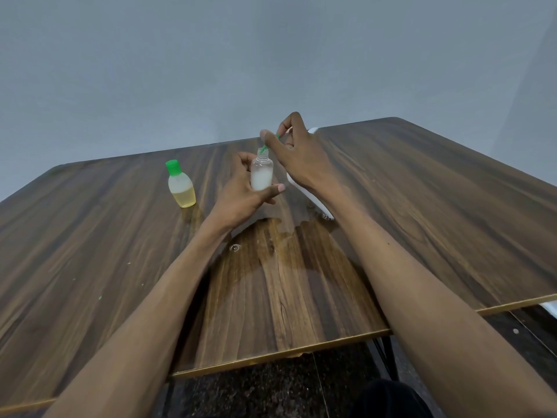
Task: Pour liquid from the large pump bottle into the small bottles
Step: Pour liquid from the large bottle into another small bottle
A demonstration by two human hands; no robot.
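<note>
A small clear plastic bottle (261, 172), uncapped and partly filled with whitish liquid, is gripped upright above the wood-grain table (422, 191) by the left hand (245, 188). The right hand (297, 155) pinches a thin green piece (269, 143) at its mouth, blocking most of a white object (310, 197) behind. A green-capped small bottle of yellow liquid (180, 185) stands to the left, and a wet puddle (286, 251) spreads nearer the person.

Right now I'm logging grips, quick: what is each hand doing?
Left hand: grips the small open bottle.
Right hand: pinches a green cap above the bottle's mouth.
</note>
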